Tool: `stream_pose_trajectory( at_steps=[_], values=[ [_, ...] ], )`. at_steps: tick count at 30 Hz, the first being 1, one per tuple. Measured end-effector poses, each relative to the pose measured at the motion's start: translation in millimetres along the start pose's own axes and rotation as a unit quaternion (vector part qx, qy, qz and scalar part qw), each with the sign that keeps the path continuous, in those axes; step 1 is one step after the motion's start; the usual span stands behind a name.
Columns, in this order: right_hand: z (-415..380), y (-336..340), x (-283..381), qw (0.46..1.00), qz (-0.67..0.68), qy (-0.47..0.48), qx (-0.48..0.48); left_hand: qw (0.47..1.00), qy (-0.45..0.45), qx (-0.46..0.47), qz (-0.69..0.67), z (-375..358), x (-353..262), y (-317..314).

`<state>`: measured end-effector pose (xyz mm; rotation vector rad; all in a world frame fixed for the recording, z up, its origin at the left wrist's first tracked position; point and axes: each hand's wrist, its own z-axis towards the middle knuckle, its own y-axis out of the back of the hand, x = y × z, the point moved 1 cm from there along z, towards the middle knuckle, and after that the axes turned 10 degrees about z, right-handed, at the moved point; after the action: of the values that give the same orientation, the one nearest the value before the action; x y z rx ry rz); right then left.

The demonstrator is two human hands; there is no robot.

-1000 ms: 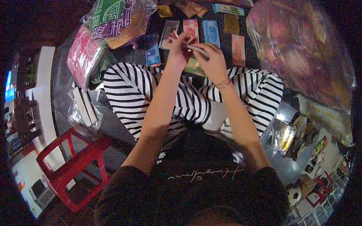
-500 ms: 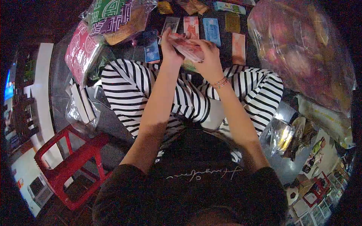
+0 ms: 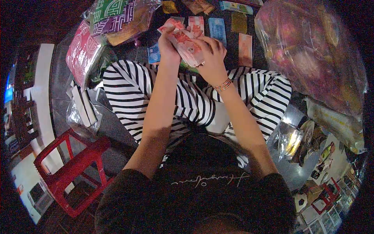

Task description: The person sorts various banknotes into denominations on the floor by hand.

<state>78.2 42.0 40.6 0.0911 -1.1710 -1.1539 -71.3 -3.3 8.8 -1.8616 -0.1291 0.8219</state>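
A stack of red banknote-like papers (image 3: 188, 46) is held above my crossed legs, tilted, with its far-end sheets fanned out. My left hand (image 3: 169, 46) wraps its left edge. My right hand (image 3: 212, 54) is closed on the right edge, fingers over the top. Beyond the hands on the dark surface lie a red note (image 3: 196, 24), a blue note (image 3: 217, 30) and an orange-red note (image 3: 245, 48). Beside my left wrist is another blue note (image 3: 153, 54), partly hidden. A strip of a green note (image 3: 188, 68) shows under the stack.
A large clear bag of pinkish contents (image 3: 300, 50) stands at the right. Patterned plastic packs (image 3: 83, 54) are at the left. Farther back lie a gold-brown packet (image 3: 239, 22) and a blue-white packet (image 3: 235, 7). A red stool (image 3: 74, 167) is at lower left.
The stack has turned so its printed red faces show more, and its far-end sheets now spread past my left fingers. Both hands have shifted slightly left.
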Motion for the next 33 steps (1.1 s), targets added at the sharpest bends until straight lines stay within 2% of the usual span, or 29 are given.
stream_pose_trajectory(
  at_steps=[2, 5, 8, 11, 17, 21, 24, 25, 26, 28, 29, 30, 31, 32, 33],
  values=[
    [-0.2, -0.4, 3.2, 1.000, -0.015, 0.002, -0.022, 0.987, -0.129, -0.001, 0.100, -1.8, 4.7, -7.0],
    [-2.4, -3.1, 2.3, 0.999, -0.022, 0.008, -0.037, 0.985, -0.137, 0.005, 0.103, -14.7, 0.2, -30.9],
    [-1.5, -5.4, -0.1, 0.999, -0.022, 0.009, -0.044, 0.993, -0.100, 0.026, 0.059, -7.6, -4.9, -23.0],
    [-0.9, -6.9, -1.4, 0.998, -0.039, 0.011, -0.042, 0.992, -0.089, 0.047, 0.079, -5.5, -1.7, -21.6],
    [-1.1, -3.8, 0.8, 0.997, -0.070, 0.009, -0.037, 0.998, -0.048, 0.039, 0.020, -12.8, 2.0, -26.2],
    [1.0, -2.9, 2.5, 0.996, -0.080, 0.012, -0.039, 0.996, -0.048, 0.028, 0.062, -11.1, 15.8, -19.9],
    [2.9, 5.6, 8.7, 0.999, -0.030, 0.011, -0.019, 0.992, -0.083, -0.003, 0.096, -1.0, 13.0, -8.5],
    [2.7, 9.8, 10.1, 0.992, 0.123, -0.014, 0.005, 0.992, -0.071, 0.079, 0.069, 0.0, 9.4, -5.5],
    [2.9, 12.4, 10.0, 0.961, 0.273, -0.038, 0.030, 0.992, -0.075, 0.078, 0.067, -10.4, 4.9, -16.3],
    [2.2, 11.5, 2.8, 0.944, 0.321, -0.069, 0.030, 0.992, -0.075, 0.037, 0.093, -33.2, -1.5, -35.1],
    [2.2, 11.0, -2.5, 0.924, 0.367, -0.102, 0.029, 0.995, -0.032, 0.056, 0.079, -34.4, -2.3, -31.2],
    [2.1, 12.6, -8.2, 0.926, 0.364, -0.097, 0.037, 0.995, -0.039, 0.055, 0.072, -34.9, 0.3, -29.2],
    [0.8, 12.5, -16.1, 0.857, 0.446, -0.244, 0.086, 0.993, -0.061, 0.045, 0.090, -36.8, 5.2, -27.4],
    [2.7, 12.3, -15.2, 0.758, 0.511, -0.384, 0.129, 0.990, -0.081, 0.034, 0.108, -41.4, 6.1, -29.0],
    [2.3, 9.5, -6.7, 0.795, 0.494, -0.338, 0.101, 0.986, -0.064, 0.025, 0.149, -46.7, 3.0, -28.0]
  ],
)
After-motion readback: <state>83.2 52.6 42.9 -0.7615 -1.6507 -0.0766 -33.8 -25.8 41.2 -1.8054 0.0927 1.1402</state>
